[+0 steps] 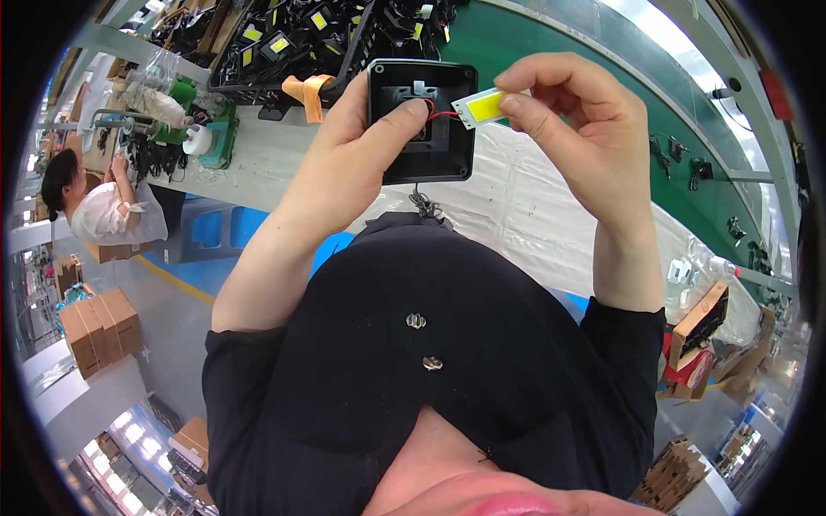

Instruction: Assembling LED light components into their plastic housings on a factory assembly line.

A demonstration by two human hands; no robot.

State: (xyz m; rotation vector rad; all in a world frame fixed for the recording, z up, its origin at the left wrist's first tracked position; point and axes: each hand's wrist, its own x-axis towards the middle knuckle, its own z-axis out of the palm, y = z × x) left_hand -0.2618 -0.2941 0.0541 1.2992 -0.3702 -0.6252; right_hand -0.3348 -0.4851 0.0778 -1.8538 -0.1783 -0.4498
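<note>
A black rectangular housing [447, 159] is held up in front of me, its hollow inside facing me. My left hand [366, 129] grips its left side, with the thumb pressed down inside near a small white connector [419, 88]. Between thumb and fingertips, my right hand [581, 112] pinches a small LED panel [484, 107], white-edged with a yellow face, just right of the housing. Thin red wires [444, 113] run from the panel into the housing. Below the housing hangs a dark cable [423, 202].
A black crate [232, 76] full of similar housings with yellow panels stands at the far left. An orange strip [307, 93] lies by it. Across the green bench [688, 142] are scattered dark cables. A co-worker [103, 202] sits at the left, near a green hand-operated fixture [222, 138].
</note>
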